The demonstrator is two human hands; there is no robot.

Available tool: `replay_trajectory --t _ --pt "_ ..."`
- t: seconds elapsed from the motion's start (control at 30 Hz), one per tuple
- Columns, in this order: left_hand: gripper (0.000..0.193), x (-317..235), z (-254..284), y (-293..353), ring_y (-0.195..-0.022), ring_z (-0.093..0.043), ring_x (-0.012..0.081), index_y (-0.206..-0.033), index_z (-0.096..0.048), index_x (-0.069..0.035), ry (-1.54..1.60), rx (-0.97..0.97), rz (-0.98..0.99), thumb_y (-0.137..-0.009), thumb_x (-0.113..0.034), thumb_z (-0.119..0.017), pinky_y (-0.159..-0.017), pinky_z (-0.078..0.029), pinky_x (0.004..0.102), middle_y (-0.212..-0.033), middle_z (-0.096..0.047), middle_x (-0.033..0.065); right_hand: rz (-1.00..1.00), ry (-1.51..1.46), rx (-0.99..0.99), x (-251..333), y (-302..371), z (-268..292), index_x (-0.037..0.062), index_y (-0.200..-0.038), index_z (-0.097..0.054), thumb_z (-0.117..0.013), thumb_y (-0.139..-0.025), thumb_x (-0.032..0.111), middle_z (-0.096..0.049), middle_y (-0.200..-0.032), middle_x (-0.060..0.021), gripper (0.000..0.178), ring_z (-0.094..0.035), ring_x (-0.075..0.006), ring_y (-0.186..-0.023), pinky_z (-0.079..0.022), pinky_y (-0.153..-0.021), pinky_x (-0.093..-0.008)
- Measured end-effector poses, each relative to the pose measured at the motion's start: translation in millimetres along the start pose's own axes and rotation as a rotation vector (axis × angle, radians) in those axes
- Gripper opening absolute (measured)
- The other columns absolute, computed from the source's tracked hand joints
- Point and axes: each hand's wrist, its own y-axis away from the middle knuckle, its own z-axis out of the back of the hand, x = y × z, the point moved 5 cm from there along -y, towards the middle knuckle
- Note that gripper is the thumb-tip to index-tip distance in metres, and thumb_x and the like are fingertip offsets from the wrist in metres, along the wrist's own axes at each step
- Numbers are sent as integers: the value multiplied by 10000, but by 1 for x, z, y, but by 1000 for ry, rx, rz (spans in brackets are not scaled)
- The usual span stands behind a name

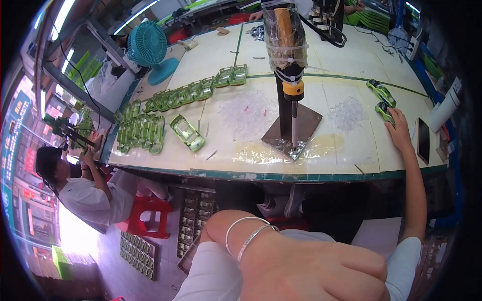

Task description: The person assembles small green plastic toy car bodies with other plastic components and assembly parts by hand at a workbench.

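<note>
Close up at the lower middle is the back of my left hand point(316, 271), with two silver bangles point(248, 236) at its wrist. Its fingers bend away and their tips are hidden, so what they hold, if anything, does not show. At the right of the table my right hand point(398, 128) has its fingers closed on a green and black toy car point(384, 111). Just beyond it lies another toy car point(380, 91). In the middle stands an upright electric screwdriver point(293, 93), its bit pointing down at a metal base plate point(306, 125).
Rows of green car shells point(175, 96) line the table's left, and one shell point(187, 133) lies apart. Small clear parts point(246, 110) are heaped beside the stand. A phone point(423, 140) lies at right, a teal fan point(147, 44) at back left. Another person point(80, 185) sits left.
</note>
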Motion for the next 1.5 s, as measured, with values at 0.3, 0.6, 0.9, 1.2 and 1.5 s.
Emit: replay_trajectory --t 0.3,0.6,0.9,1.2,1.5 --pt "105 17 3 -8 -518 -476 155 -745 -489 -128 -10 -88 -106 -818 -87 -426 -421 -296 264 -614 -487 50 123 254 -261 -9 -9 -5 53 -790 -495 -612 -676 97 -496 -784 -87 169 -490 -266 -762 -396 -647 -360" --pt "73 24 1 -24 -532 -485 158 -755 -493 -123 75 295 -96 -811 -128 -447 -438 -303 256 -649 -496 47 -44 160 -218 -47 -63 -50 49 -985 -519 -484 -786 141 -528 -998 -141 222 -491 -304 -936 -405 -777 -366" --pt "69 8 1 -12 -517 -479 158 -755 -490 -118 29 88 -60 -810 -138 -454 -439 -303 253 -615 -486 47 -145 195 -42 -51 -64 -53 34 -1031 -516 -439 -818 223 -490 -1114 -152 295 -451 -301 -1034 -346 -878 -368" --pt "61 -21 8 1 -489 -473 169 -744 -489 -86 -93 79 -110 -795 -111 -465 -426 -319 262 -574 -487 55 -179 168 -55 -51 -50 -45 30 -1008 -531 -439 -815 210 -529 -1057 -125 279 -486 -278 -987 -364 -844 -354" --pt "84 -45 32 28 -485 -483 179 -769 -509 -64 -142 123 -125 -802 -130 -470 -421 -333 270 -568 -501 57 -170 119 -56 -53 -32 -44 24 -991 -539 -444 -808 213 -537 -1044 -126 280 -495 -283 -974 -372 -834 -352"
